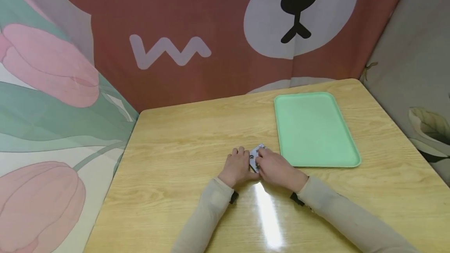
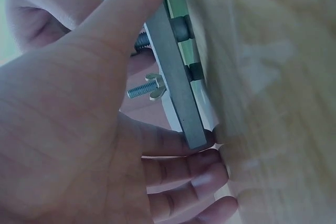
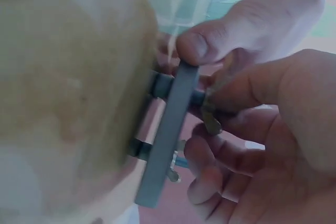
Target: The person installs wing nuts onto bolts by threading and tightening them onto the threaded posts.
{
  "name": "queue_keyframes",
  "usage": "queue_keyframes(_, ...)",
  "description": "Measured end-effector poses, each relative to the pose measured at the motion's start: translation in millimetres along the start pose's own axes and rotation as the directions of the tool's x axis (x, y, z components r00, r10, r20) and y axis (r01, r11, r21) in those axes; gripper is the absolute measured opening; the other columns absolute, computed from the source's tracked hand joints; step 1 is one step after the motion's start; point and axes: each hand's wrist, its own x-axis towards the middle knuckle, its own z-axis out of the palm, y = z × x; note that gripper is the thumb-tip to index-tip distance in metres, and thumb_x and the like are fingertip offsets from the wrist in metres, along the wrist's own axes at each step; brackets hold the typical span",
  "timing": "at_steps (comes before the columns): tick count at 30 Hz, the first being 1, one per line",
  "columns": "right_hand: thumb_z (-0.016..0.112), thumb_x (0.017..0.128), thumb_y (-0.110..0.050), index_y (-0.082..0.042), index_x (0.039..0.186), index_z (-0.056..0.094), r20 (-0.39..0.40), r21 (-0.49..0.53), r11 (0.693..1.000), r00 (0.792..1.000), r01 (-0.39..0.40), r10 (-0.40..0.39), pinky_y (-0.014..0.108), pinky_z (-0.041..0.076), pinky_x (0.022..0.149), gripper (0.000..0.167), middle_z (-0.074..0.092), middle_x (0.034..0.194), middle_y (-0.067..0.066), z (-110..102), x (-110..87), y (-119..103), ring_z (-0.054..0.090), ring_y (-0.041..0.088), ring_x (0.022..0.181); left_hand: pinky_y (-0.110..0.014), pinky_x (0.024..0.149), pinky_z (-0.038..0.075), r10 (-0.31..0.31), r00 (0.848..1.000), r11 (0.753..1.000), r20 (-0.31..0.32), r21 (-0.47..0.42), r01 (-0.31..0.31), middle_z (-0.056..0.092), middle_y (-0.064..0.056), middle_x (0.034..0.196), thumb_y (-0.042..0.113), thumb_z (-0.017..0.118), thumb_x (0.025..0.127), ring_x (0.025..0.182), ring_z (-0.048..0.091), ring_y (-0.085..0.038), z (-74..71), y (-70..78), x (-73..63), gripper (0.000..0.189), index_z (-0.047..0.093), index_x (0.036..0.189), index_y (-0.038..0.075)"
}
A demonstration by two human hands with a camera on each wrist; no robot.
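A small flat metal plate (image 1: 253, 158) with bolts through it stands low over the wooden table. My left hand (image 1: 238, 168) holds its edge, thumb on one side and fingers around the other. On the plate's upper face my right hand (image 1: 278, 169) pinches a wing nut (image 3: 212, 122) on one threaded bolt. A second wing nut (image 2: 157, 87) sits on another bolt (image 2: 140, 89), whose threaded end sticks up past it. Bolt heads (image 2: 182, 28) show on the plate's underside, close to the tabletop. The hands cover part of the plate in the head view.
A light green tray (image 1: 316, 132) lies on the wooden table (image 1: 175, 155), just beyond and right of my right hand. Printed cloths (image 1: 225, 73) hang along the table's back and sides. A bright light reflection crosses the tabletop in front of the hands.
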Motion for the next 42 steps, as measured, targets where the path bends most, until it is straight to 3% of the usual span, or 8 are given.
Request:
queue_keyframes(5,0.06,0.085,-0.004,-0.005,0.084,0.061,0.018,0.033,0.999,1.0,0.004,-0.004,0.03,0.044,0.058,0.002,0.054,0.078,0.002,-2.5,1.6,-1.5,0.048,0.014,0.065,-0.035,0.071,0.046,0.0,1.0,1.0,-0.021,-0.006,0.0,0.048,-0.006,0.097,0.077,0.058,0.069,0.089,0.046,-0.022,0.8,-0.2,-2.3,0.082,0.057,0.11,0.006)
queue_keyframes(9,0.06,0.085,-0.002,-0.009,0.091,0.057,0.043,0.074,0.997,0.999,0.016,-0.02,0.028,0.042,0.054,0.01,0.053,0.074,-0.002,-3.9,2.7,-1.7,0.046,0.011,0.06,-0.036,0.072,0.046,0.004,1.0,1.0,-0.028,-0.011,-0.004,0.049,-0.005,0.097,0.078,0.058,0.067,0.09,0.047,-0.022,1.8,-0.4,-3.4,0.082,0.057,0.109,0.007)
queue_keyframes(17,0.063,0.082,-0.003,-0.007,0.08,0.062,0.12,0.07,0.997,0.992,0.038,-0.047,0.027,0.042,0.056,0.005,0.051,0.072,-0.002,-9.0,3.2,-1.9,0.045,0.01,0.061,-0.035,0.071,0.045,0.007,1.0,1.0,-0.03,0.013,-0.007,0.048,-0.005,0.097,0.076,0.06,0.068,0.09,0.045,-0.021,-1.5,0.2,-4.1,0.081,0.056,0.11,0.006)
queue_keyframes(24,0.069,0.082,-0.008,-0.011,0.072,0.062,0.033,-0.017,1.0,0.999,0.025,-0.025,0.027,0.041,0.055,0.013,0.049,0.079,0.001,-10.2,8.2,-0.5,0.044,0.015,0.068,-0.034,0.069,0.045,-0.001,0.999,1.0,-0.047,-0.015,0.0,0.047,-0.004,0.092,0.079,0.058,0.066,0.085,0.045,-0.02,-3.7,-0.4,-3.5,0.079,0.057,0.103,0.009)
queue_keyframes(32,0.058,0.091,-0.01,-0.011,0.088,0.053,0.068,0.032,0.999,0.998,-0.02,0.017,0.03,0.041,0.048,0.006,0.05,0.069,-0.003,-8.0,11.7,-4.0,0.046,0.012,0.057,-0.036,0.073,0.047,0.004,1.0,1.0,-0.028,0.02,-0.004,0.049,-0.005,0.103,0.075,0.059,0.07,0.094,0.047,-0.021,-4.8,-0.7,-2.0,0.08,0.056,0.114,0.009)
queue_keyframes(39,0.061,0.081,-0.004,-0.009,0.08,0.062,0.156,0.051,0.999,0.988,-0.002,-0.006,0.027,0.042,0.054,0.005,0.051,0.071,-0.003,-17.2,8.3,-6.7,0.045,0.01,0.06,-0.035,0.072,0.046,0.002,1.0,1.0,-0.029,0.02,-0.001,0.048,-0.005,0.101,0.074,0.061,0.069,0.094,0.047,-0.021,-5.0,-1.5,-2.0,0.082,0.055,0.115,0.007)
queue_keyframes(42,0.063,0.082,-0.005,-0.008,0.077,0.062,0.147,0.036,0.999,0.989,-0.011,0.006,0.028,0.042,0.054,0.006,0.051,0.072,-0.002,-18.8,8.4,-6.9,0.046,0.011,0.061,-0.035,0.073,0.046,-0.006,1.0,1.0,-0.025,-0.001,0.006,0.048,-0.005,0.099,0.077,0.059,0.067,0.092,0.046,-0.021,-4.6,-1.2,-2.4,0.084,0.056,0.114,0.008)
